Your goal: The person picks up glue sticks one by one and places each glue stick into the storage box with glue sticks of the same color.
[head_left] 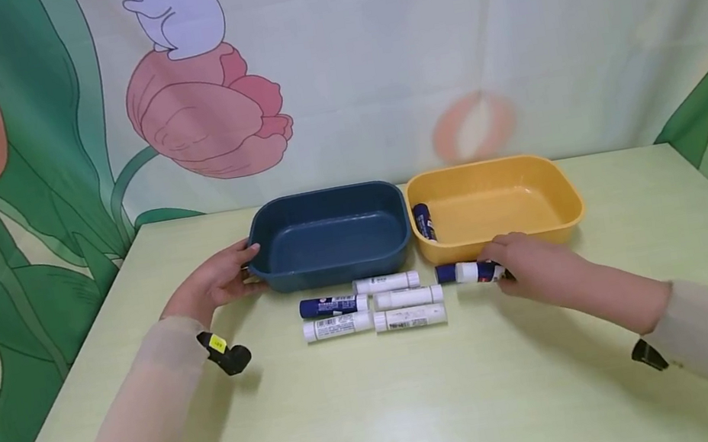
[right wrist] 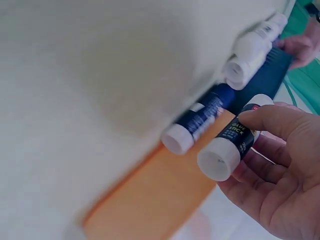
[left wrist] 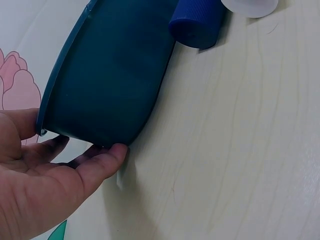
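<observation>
My right hand (head_left: 538,270) pinches a glue stick (right wrist: 235,135) with a dark label and white ends, in front of the yellow bin (head_left: 503,237). Behind it lies a dark blue glue stick (right wrist: 197,120) with a white cap, partly covered in the head view. My left hand (head_left: 217,280) grips the left end of the dark blue bin (head_left: 338,274), thumb and fingers at its rim and lower edge. Several white glue sticks (head_left: 410,318) and one blue glue stick (head_left: 333,306) lie in front of the bins. Another dark blue glue stick (head_left: 424,222) is inside the yellow bin.
The two bins stand side by side near the back of the pale wooden table (head_left: 385,417). A printed curtain (head_left: 357,66) with flowers and leaves hangs behind the table. Dark wrist cameras (head_left: 229,355) are worn at both sleeves.
</observation>
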A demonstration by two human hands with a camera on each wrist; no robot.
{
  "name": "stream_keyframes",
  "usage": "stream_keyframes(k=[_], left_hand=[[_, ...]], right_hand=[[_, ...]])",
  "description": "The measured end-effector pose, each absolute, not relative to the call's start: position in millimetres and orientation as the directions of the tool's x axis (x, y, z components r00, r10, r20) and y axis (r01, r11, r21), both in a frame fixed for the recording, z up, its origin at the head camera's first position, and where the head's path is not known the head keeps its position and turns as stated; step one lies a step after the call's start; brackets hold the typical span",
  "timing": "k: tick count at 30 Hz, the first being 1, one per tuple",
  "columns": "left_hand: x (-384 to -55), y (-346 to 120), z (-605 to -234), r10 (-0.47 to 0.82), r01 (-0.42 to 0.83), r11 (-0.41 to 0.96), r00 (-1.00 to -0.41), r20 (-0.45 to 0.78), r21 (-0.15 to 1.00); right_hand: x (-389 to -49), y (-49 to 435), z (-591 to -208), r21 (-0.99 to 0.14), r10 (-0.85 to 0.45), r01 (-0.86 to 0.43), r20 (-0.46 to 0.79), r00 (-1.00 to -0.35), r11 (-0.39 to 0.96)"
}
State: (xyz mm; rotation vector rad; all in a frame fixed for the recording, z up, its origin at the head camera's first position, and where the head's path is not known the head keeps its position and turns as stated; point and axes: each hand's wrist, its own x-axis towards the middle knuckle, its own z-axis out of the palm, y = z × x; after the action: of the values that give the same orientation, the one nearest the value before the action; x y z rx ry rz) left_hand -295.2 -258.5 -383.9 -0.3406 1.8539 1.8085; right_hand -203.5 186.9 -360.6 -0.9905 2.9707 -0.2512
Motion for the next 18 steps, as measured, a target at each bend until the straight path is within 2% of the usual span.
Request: stream_keyframes(k=[11,18], left_hand=[[-296,-260,-386,0.184,-0.516,0.085,-0.832,-0.523,0.852],[-298,-259,-386,0.169,-0.525,0.083,-0.830,-0.531,0.847]], right_hand=[[-211,189,-327,-0.268,-0.500,-0.472,-0.044,-0.865,0.840],[-225,199,-314,-0.351,-0.506,-0.458,-0.054,-0.861,0.817]])
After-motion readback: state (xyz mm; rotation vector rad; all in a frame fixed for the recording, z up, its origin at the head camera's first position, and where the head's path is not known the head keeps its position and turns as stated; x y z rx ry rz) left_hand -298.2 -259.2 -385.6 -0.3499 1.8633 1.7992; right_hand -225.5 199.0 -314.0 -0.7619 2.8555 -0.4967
